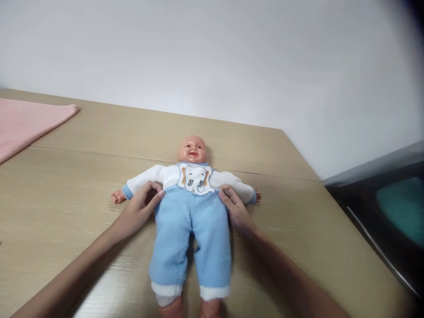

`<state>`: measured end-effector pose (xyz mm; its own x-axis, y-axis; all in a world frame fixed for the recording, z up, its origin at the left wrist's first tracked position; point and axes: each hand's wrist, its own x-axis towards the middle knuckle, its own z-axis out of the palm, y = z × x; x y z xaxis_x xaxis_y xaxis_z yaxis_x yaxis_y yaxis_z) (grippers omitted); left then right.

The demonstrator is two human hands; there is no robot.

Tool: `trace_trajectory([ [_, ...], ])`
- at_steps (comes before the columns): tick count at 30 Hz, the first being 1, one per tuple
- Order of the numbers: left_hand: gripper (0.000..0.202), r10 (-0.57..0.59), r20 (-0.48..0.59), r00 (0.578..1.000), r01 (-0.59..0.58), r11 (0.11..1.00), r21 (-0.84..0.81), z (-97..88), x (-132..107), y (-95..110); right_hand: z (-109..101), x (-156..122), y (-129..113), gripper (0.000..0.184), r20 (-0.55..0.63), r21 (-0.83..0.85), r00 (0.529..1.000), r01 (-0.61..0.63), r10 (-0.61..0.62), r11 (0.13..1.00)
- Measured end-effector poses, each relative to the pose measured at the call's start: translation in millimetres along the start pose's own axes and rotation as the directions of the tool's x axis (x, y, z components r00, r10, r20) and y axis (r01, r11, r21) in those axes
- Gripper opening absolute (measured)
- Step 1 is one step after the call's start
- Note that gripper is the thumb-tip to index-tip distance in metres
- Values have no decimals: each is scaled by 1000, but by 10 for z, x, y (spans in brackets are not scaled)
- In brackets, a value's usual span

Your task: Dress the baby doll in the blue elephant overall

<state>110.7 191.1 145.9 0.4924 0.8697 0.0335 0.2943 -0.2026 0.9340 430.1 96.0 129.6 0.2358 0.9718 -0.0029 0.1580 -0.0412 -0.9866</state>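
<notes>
A baby doll [193, 151] lies face up on the table, its arms spread and its legs toward me. It wears a fleece outfit [175, 225] with blue legs, white cuffs, white sleeves and an elephant face on the chest. At the left side of the doll's waist, my left hand [145, 203] pinches the blue fabric between thumb and fingers. My right hand [236, 208] grips the cloth at the waist's right side in the same way. The doll's feet are cut off by the lower edge of the view.
A pink cloth [31, 121] lies flat at the far left of the wooden table [82, 185]. Behind the table rises a pale wall [198, 57]. Beyond the right edge stands a dark chair [380, 221] with a green part.
</notes>
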Motion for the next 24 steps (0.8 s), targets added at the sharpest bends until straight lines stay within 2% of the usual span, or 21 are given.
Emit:
trace_trajectory([
  [5, 28, 37, -14, 999, -36, 998, 59, 55, -106, -40, -59, -93, -84, 29, 39, -248, 990, 144, -139, 958],
  [8, 29, 64, -15, 998, -62, 991, 121, 53, -142, -67, -98, -137, -131, 29, 24, -342, 988, 151, -152, 928],
  [11, 30, 22, 40, 999, -24, 999, 44, 33, -131, -65, -87, -146, -133, 29, 15, -353, 990, 140, -144, 925],
  [14, 31, 6, 117, 993, 5, 996, -92, 6, -88, -38, -60, -127, -100, 30, -18, -275, 993, 106, -115, 955],
  [17, 31, 17, 197, 980, 22, 980, -197, -35, -18, -19, -48, -94, -50, 41, -35, -85, 999, 31, -34, 996],
  [19, 36, -6, 243, 970, 65, 970, -236, -73, 30, -22, -52, -71, -26, 42, -11, 32, 1000, -10, 11, 999],
  [22, 45, -50, 285, 957, 112, 972, -206, -137, 83, -32, -73, -38, -13, 37, 8, 111, 1000, -11, 10, 994],
  [24, 50, -75, 252, 965, 114, 983, -142, -170, 105, -20, -87, -18, -5, 33, 3, 121, 1000, -2, 2, 993],
])
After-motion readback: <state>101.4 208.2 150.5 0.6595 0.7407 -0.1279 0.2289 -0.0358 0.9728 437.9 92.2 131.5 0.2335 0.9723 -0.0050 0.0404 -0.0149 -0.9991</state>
